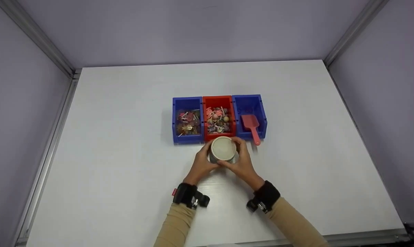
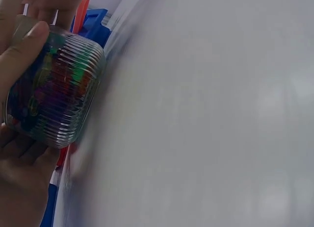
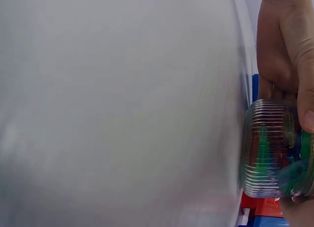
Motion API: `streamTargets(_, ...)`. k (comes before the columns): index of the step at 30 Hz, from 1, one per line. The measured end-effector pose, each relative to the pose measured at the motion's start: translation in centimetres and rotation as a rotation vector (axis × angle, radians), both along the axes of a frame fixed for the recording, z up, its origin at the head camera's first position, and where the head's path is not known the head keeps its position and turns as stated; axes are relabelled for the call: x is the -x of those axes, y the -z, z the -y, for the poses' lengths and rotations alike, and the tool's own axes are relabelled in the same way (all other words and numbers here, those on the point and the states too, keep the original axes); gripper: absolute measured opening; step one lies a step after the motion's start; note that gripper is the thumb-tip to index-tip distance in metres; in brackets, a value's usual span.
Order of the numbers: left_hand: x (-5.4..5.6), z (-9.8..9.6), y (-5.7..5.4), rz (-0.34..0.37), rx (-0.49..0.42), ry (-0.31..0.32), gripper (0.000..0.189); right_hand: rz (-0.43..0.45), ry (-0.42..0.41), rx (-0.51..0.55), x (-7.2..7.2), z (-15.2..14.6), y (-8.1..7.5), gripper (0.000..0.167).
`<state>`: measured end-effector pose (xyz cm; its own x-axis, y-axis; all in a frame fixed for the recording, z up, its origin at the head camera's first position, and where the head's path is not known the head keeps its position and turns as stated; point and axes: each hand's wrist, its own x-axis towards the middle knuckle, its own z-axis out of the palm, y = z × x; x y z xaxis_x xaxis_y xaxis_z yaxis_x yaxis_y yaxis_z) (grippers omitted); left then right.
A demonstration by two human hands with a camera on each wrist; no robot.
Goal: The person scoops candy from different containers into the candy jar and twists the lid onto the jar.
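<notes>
Both hands grip a clear ribbed jar (image 2: 64, 85) from its two sides, close in front of the bins. Its round pale lid (image 1: 223, 148) faces up in the head view. Colourful contents, too blurred to name, show through the jar's wall in both wrist views. My left hand (image 1: 202, 166) curls round the left side. On the right side is my right hand (image 1: 242, 166), its thumb lying across the jar near the lid. In the right wrist view the ribbed lower part of the jar (image 3: 267, 153) is close over the table.
Behind the jar stand three joined bins: a blue bin (image 1: 188, 139) with wrapped lollipops, a red bin (image 1: 220, 136) with lollipops and candies, and another blue bin (image 1: 248, 100) holding a pink scoop (image 1: 251, 122). The scoop's handle sticks out over the front. Walls border the white table (image 1: 124, 164).
</notes>
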<state>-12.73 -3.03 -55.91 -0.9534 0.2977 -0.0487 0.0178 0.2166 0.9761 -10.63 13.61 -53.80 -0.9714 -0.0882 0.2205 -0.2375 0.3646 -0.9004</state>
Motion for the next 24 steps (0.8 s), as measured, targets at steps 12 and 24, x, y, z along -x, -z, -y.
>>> streamTargets(12, -0.1, 0.0, -0.4, 0.038, 0.015, 0.003, 0.095, 0.093, -0.238, -0.579, 1.9, -0.6, -5.6, 0.108)
streamTargets(24, -0.4, 0.0, -0.4, 0.082, 0.016, -0.021, 0.095, -0.023, -0.626, -0.873, 4.2, 0.0, -9.6, 0.075)
